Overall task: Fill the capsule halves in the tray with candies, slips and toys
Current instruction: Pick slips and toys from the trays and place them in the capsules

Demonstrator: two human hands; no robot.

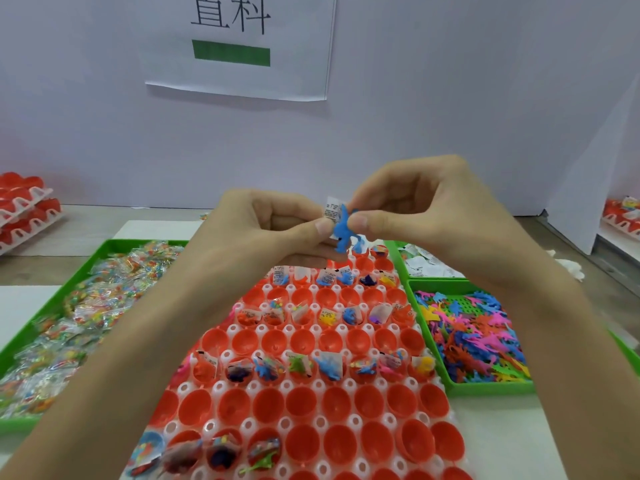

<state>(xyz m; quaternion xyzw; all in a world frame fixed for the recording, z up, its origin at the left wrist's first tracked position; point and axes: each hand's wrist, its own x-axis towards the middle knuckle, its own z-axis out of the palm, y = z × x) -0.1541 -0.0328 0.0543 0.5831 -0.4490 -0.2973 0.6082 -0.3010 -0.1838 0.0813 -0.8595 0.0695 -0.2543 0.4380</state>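
Observation:
A white tray [325,398] of red capsule halves [304,341] lies in front of me. Alternate rows hold candies, slips and small toys; the rows between them are bare red cups. Above the tray's far end, my left hand [277,230] and my right hand [412,206] meet. Both pinch a blue toy figure [343,230] together with a white printed slip [331,208] behind it. The toy's legs hang down below my fingertips.
A green bin of wrapped candies [86,313] stands left of the tray. On the right are a green bin of coloured plastic toys [474,334] and, behind it, a bin of white slips [426,263]. Stacked trays of red capsules [24,206] sit far left and far right [621,216].

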